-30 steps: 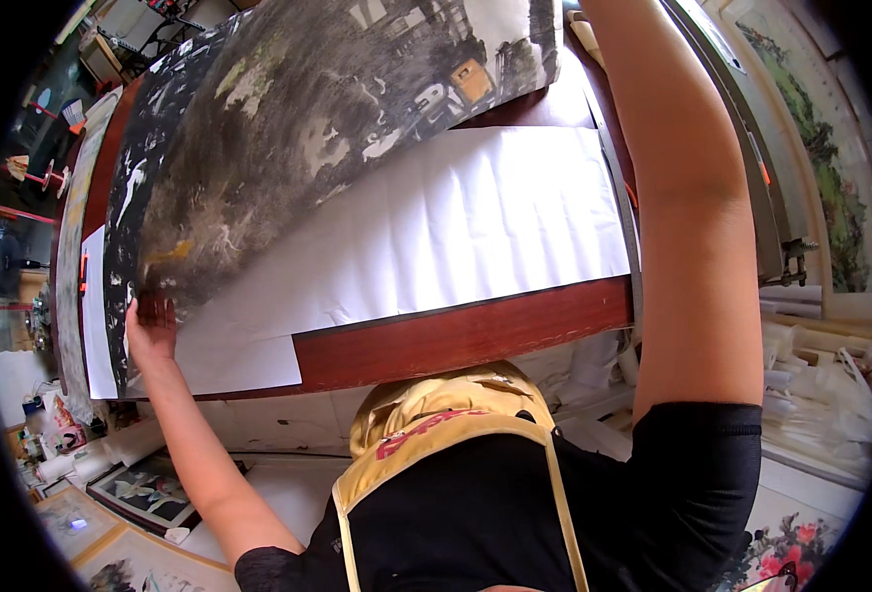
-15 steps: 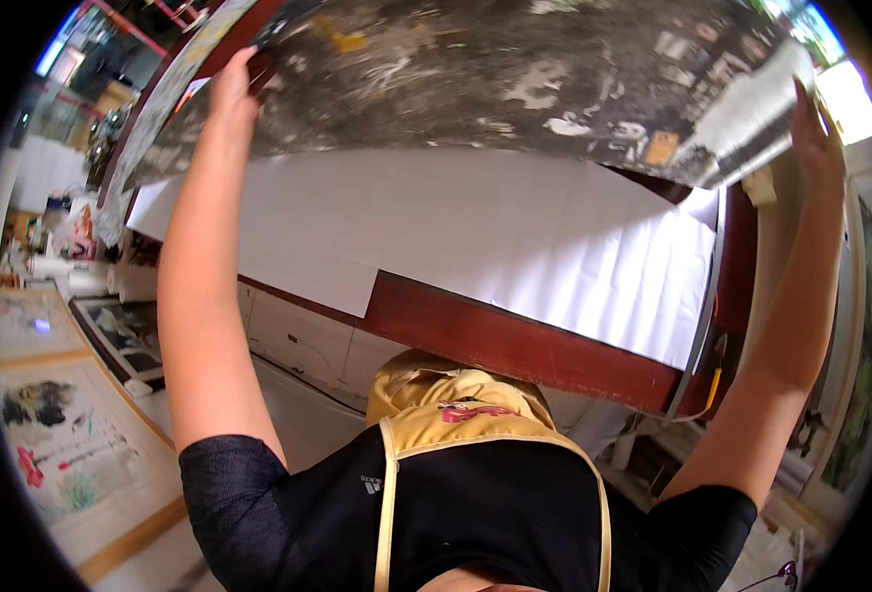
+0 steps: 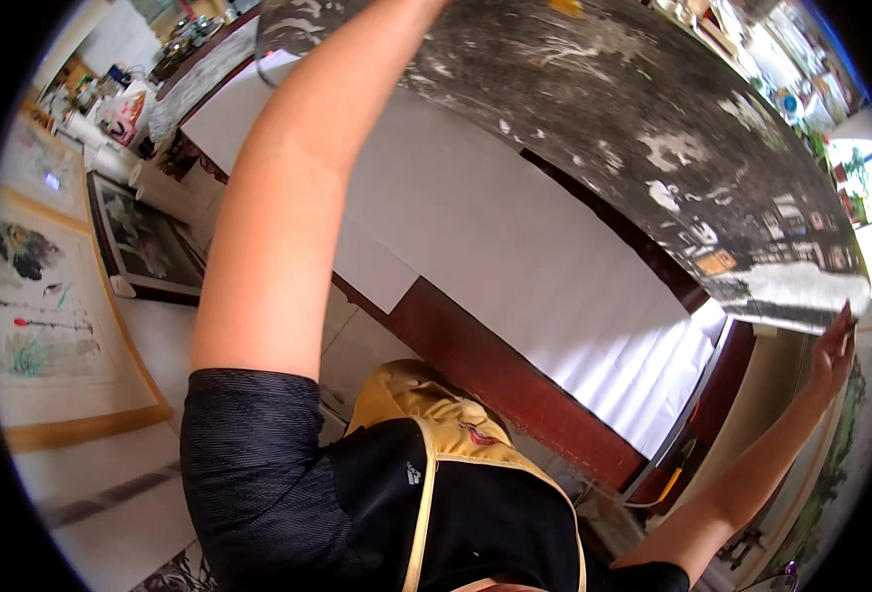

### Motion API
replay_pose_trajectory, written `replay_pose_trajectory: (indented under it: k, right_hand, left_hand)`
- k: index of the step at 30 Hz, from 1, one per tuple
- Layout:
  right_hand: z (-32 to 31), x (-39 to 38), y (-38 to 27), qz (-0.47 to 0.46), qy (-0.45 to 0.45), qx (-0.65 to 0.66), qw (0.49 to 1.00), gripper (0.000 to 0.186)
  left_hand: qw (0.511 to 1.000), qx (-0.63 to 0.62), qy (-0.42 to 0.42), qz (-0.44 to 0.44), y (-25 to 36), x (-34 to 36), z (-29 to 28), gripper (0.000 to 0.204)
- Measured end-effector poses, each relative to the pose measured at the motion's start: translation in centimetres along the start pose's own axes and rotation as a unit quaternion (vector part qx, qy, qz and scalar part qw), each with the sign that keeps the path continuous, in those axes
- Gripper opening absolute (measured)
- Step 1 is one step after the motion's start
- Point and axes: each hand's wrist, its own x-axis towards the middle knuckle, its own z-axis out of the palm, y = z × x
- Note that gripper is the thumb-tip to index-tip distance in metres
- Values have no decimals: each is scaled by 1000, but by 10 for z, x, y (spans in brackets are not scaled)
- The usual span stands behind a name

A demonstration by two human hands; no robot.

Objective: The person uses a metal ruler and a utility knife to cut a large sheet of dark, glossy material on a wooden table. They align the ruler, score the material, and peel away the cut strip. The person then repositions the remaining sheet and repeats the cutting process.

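Observation:
A large dark ink painting point(image 3: 594, 109), grey-black with white patches and small houses toward its right end, hangs raised and curved over the table. My right hand point(image 3: 833, 350) pinches its lower right corner, fingers closed at the edge. My left forearm point(image 3: 357, 99) reaches up across the left part of the painting; the hand itself is cut off by the top of the head view. Beneath the painting, a long white paper point(image 3: 495, 227) lies on a dark red table point(image 3: 515, 395), with ripples at its right end.
Framed flower paintings point(image 3: 51, 306) lean at the left, beside a dark framed picture point(image 3: 145, 232) and white paper rolls point(image 3: 100, 143). A yellow-handled tool point(image 3: 670, 483) hangs by the table's right end. Clutter fills a surface at the far right point(image 3: 791, 99).
My view has turned, so the table now slants. My left hand has gone out past the top edge, and my right hand with the painting's corner appears lower in the picture.

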Motion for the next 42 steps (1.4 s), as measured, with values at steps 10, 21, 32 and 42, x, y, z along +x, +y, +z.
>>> replay_pose_trajectory:
  k: [10,21,32,42]
  right_hand:
    - [-26,-113,56,50,-117,25,992,65]
    - [-224,-421,126,-226,135,-667,697,72]
    - [-195,-469,203,174,335,-210,902,46]
    - [-185,-509,341,13,433,-111,895,41]
  left_hand:
    - [977,-204,34,61,-2,-149,-46,19]
    - [916,-253,125,-285,-111,-429,-198,6]
    - [897,-89,139,-409,-181,-455,-248,6]
    - [855,-130,16,-502,-158,-423,-271,23]
